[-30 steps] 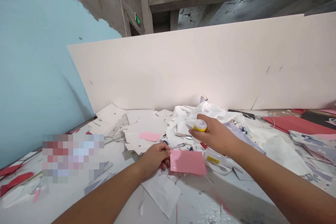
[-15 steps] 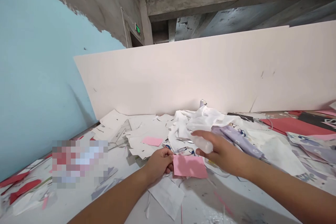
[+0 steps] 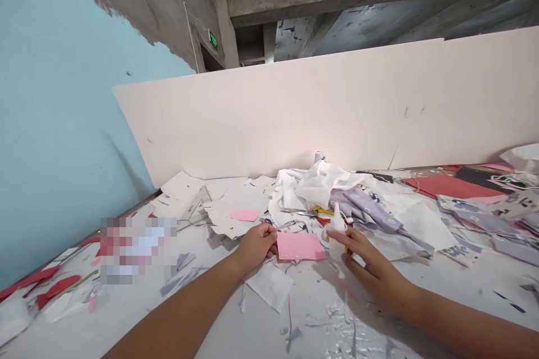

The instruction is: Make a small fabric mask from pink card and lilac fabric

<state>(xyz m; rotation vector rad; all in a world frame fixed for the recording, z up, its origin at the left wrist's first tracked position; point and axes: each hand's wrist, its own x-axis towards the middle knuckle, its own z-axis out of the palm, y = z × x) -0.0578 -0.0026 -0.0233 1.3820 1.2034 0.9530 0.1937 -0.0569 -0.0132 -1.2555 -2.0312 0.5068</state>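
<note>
My left hand (image 3: pixel 257 249) pinches the left edge of a pink rectangular piece (image 3: pixel 301 246), paper or felt, with small dots along its borders. To the right of it, my right hand (image 3: pixel 364 261) has its fingers on a white glue bottle (image 3: pixel 336 235), which is upright with its pointed nozzle up. Part of the bottle is hidden by the fingers. Just behind it lie scissors (image 3: pixel 301 212) with red and yellow handles, partly covered. A second pink piece (image 3: pixel 245 215) rests on torn white card (image 3: pixel 227 227) beyond my left hand.
White and lavender cloth (image 3: pixel 366 210) is heaped behind my hands. Red sheets (image 3: pixel 446 186) and patterned scraps (image 3: pixel 458 252) lie at the right, red scraps (image 3: pixel 56 290) at the left. A pale board (image 3: pixel 269 123) stands along the back; a blue wall (image 3: pixel 63 123) bounds the left.
My right hand has lowered the glue bottle from a tilted position above the pink piece to upright on its right side. The pink piece stays in my left hand. The view shifted slightly.
</note>
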